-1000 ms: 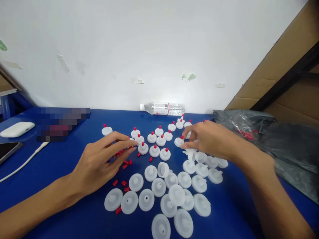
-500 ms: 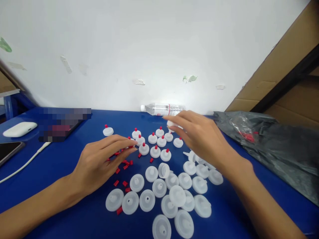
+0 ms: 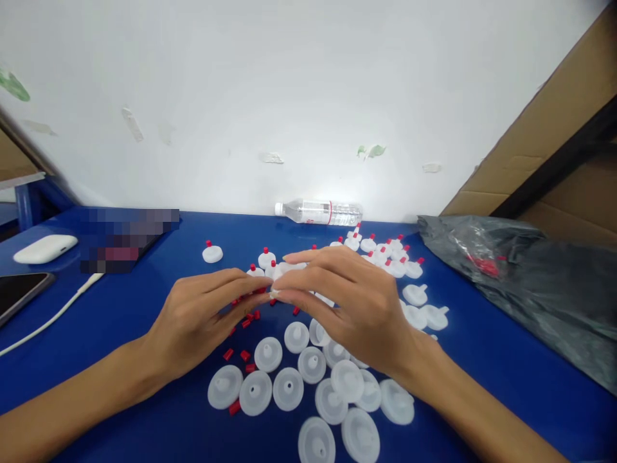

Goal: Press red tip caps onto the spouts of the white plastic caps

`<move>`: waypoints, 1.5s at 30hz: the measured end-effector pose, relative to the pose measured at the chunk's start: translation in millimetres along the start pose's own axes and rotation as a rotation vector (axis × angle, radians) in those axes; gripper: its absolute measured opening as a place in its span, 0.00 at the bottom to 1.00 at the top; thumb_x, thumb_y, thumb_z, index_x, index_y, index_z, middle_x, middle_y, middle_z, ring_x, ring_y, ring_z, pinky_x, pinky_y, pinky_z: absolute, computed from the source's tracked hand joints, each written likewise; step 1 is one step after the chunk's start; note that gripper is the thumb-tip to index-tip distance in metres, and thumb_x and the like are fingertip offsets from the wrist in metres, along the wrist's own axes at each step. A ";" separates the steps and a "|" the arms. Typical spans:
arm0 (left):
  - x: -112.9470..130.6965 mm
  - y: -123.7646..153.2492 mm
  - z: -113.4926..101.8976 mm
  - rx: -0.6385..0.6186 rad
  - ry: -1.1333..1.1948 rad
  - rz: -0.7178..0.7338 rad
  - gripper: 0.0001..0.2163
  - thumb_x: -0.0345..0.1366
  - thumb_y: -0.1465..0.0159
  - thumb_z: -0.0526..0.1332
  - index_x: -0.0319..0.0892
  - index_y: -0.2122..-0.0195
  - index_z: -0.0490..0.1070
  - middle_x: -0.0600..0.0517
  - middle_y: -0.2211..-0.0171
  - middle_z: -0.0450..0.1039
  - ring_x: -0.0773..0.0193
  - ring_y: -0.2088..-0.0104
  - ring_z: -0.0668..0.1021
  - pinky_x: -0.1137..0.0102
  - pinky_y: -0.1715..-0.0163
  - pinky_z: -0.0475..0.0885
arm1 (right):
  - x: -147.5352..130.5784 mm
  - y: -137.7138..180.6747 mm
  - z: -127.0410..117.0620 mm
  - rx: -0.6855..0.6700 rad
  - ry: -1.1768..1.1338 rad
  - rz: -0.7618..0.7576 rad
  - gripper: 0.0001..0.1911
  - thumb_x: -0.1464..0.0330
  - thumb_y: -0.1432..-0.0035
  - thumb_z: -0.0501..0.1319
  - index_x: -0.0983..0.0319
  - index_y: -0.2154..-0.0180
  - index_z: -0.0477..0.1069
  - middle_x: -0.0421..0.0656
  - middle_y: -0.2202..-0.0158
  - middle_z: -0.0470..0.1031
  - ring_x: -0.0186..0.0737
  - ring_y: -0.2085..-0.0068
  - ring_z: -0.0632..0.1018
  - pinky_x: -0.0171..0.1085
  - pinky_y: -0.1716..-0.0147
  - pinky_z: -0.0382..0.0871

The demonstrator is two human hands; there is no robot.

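The two hands met over the blue counter, on the near side of the water bottle that lay against the wall. The right hand was closed, its fingers bunched around a white disc, of which only a sliver showed at the fingertips. The left hand had thumb and fingers drawn almost together at that same disc. I could not tell whether it pinched anything of its own, as the fingers covered the spot. Loose red caps lay under the left fingers, nearer me than the bottle. Nearer again, bare discs crowded together, some hidden beneath the right wrist. Capped discs sat just right of the bottle, with a black bag farther right. A phone and cable lay far to the bottle's left.
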State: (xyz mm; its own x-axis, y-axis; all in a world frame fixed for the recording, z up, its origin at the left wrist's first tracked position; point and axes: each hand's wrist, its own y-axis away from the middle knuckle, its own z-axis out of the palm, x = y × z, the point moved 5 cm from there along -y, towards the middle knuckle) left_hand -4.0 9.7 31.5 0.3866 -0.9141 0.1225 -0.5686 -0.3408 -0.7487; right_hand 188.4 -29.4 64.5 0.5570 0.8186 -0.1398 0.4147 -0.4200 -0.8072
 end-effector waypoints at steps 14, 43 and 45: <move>11.8 -0.6 0.6 -0.011 -0.076 0.088 0.04 0.31 0.23 0.61 0.42 0.50 0.74 0.52 0.61 0.83 0.66 0.65 0.85 0.74 0.63 0.81 | 7.1 4.2 7.2 -0.076 -0.013 0.037 0.09 0.68 0.28 0.67 0.64 0.50 0.80 0.43 0.56 0.87 0.37 0.54 0.85 0.38 0.49 0.76; 6.6 -0.3 -3.2 0.024 -0.028 -0.004 0.04 0.34 0.25 0.65 0.46 0.51 0.77 0.53 0.60 0.84 0.67 0.68 0.85 0.73 0.68 0.81 | 4.1 9.2 9.3 -0.129 0.128 -0.114 0.09 0.63 0.26 0.64 0.63 0.56 0.73 0.43 0.58 0.86 0.36 0.56 0.86 0.36 0.56 0.80; 6.0 0.0 -3.5 0.025 -0.033 0.009 0.04 0.33 0.26 0.65 0.45 0.52 0.77 0.53 0.61 0.83 0.68 0.68 0.84 0.74 0.68 0.80 | 3.4 8.6 9.0 -0.118 0.120 -0.113 0.09 0.63 0.26 0.64 0.63 0.57 0.73 0.42 0.58 0.86 0.35 0.57 0.86 0.35 0.56 0.80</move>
State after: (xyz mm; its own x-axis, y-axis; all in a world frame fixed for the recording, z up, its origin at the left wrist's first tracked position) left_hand -4.2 3.5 34.6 0.4058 -0.9090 0.0947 -0.5534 -0.3269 -0.7661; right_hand 187.4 -26.8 51.9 0.5811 0.8135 0.0230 0.5570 -0.3770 -0.7401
